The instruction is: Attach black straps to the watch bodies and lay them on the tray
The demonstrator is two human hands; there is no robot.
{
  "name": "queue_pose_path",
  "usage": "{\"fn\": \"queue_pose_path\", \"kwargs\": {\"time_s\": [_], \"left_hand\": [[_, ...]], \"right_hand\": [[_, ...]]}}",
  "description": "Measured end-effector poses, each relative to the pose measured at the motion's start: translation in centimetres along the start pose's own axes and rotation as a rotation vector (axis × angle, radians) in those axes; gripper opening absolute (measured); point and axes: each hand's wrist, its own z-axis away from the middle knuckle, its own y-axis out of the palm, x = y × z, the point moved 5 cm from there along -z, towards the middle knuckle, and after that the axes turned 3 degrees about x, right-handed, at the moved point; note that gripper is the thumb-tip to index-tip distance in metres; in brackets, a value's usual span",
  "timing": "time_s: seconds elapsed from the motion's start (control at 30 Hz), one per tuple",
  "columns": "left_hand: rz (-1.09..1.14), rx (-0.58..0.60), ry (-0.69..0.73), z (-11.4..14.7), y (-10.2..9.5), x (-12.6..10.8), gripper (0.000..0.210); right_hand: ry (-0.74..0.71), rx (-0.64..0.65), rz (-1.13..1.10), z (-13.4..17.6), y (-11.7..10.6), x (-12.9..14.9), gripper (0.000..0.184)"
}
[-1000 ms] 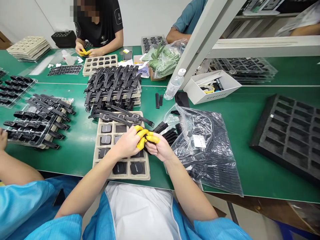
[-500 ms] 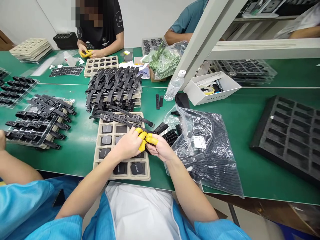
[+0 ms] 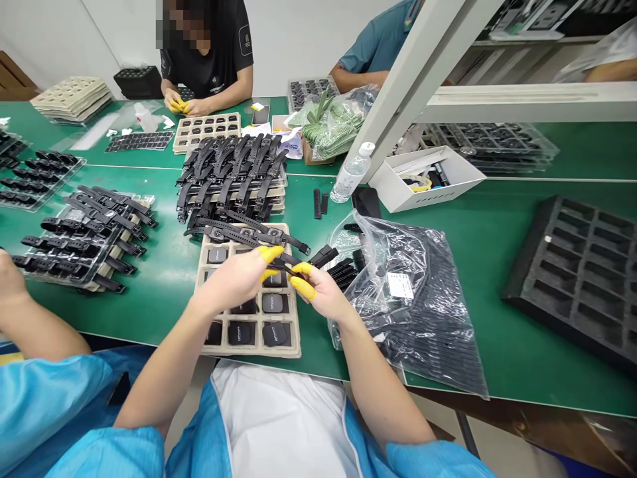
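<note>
Step in hand, as I judge it: fitting a strap to a watch body over the beige tray point(image 3: 293, 345).

My left hand point(image 3: 233, 282) and right hand point(image 3: 321, 295) meet above the tray's upper right corner. Fingers point(image 3: 271, 253) of the left pinch closed on a thin black strap point(image 3: 284, 265); the right's capped fingers are curled at its far end, hold unclear.

Loose straps point(image 3: 343, 269) lie just beside, at the mouth of the plastic bag point(image 3: 423, 299) on the green worktop point(image 3: 169, 292).

Next move calls for lining the strap end squarely with the lug, steady pinch both sides.
</note>
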Motion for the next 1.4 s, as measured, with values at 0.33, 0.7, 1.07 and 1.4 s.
{"fn": "queue_pose_path", "kwargs": {"time_s": [0.33,0.7,1.07,1.4], "left_hand": [[-0.218,0.403,-0.312,0.8,-3.5,9.4,0.028],[0.007,-0.090,-0.224,2.6,-1.6,3.9,0.020],[0.688,-0.143,0.038,4.8,2.6,-3.5,0.031],[0.706,-0.179,0.001,5.9,3.5,-5.3,0.012]], "right_hand": [[0.136,-0.058,1.036,-3.2,2.6,2.6,0.032],[0.110,-0.196,0.802,-1.5,1.7,3.6,0.027],[0.090,0.088,-0.079,3.3,6.2,3.2,0.044],[0.144,0.059,-0.214,5.0,6.7,2.0,0.052]]}}
